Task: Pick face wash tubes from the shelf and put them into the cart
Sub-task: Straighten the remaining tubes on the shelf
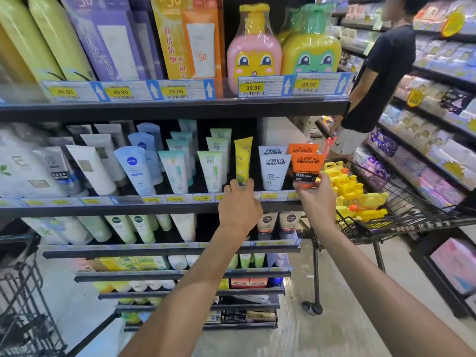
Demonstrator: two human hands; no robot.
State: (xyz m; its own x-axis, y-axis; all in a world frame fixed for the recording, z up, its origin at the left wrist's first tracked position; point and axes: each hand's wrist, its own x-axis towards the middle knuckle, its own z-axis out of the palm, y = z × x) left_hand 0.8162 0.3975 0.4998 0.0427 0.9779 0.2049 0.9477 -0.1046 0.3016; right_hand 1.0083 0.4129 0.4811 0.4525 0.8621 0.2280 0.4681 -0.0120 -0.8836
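- the right hand [313, 199] is wrapped around the lower end of an orange tube [307, 168], thumb up the tube's right side; the tube stands cap down at the right end of the shelf [154, 206], its long axis running 12 to 6.
- the left hand [239, 204] has its fingers curled at the foot of a yellow tube [243, 158], which stands upright too; whether the fingers truly pinch it i cannot tell.
- the cart [412, 202] lies at about 3 o'clock from the right hand, just beside it, with yellow bottles [355, 191] already in the basket.
- judgement: the right hand is the nearer of the 2 to the cart, so the orange tube looks set to go first, lifted clear of the shelf lip and swung rightward.
- a white tube [275, 173] stands between the 2 hands, close to the orange one, and could be knocked.
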